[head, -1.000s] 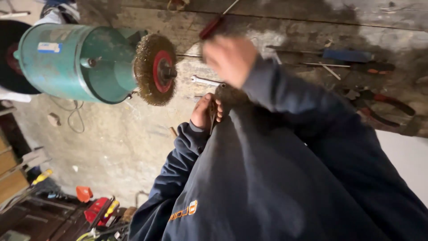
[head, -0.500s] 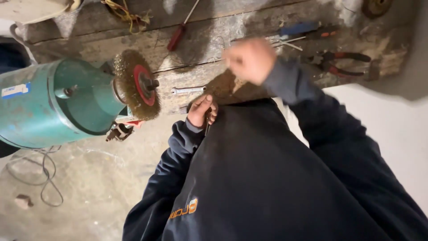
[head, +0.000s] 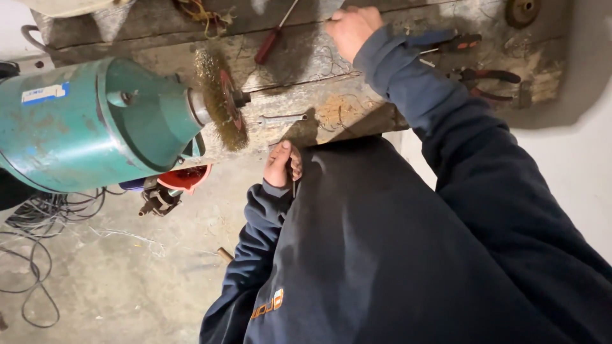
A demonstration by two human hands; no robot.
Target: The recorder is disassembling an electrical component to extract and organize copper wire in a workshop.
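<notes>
The wire wheel [head: 220, 102] on the green bench motor [head: 95, 124] sits just left of your chest, at the edge of the worn wooden bench [head: 331, 108]. Your left hand [head: 282, 164] is tucked against your dark jacket [head: 395, 255], fingers curled shut on something thin; it looks like a small rod or tool, though it is too hidden to be sure. Your right hand [head: 349, 28] reaches across the bench top, closed into a loose fist near the red-handled screwdriver [head: 271, 38]; whether it grips anything, I cannot tell. A wrench [head: 280, 119] lies just beside the wheel. The danger is your loose sleeve [head: 408, 83] and jacket front: lean in while the brush spins and the bristles could snag the cloth.
</notes>
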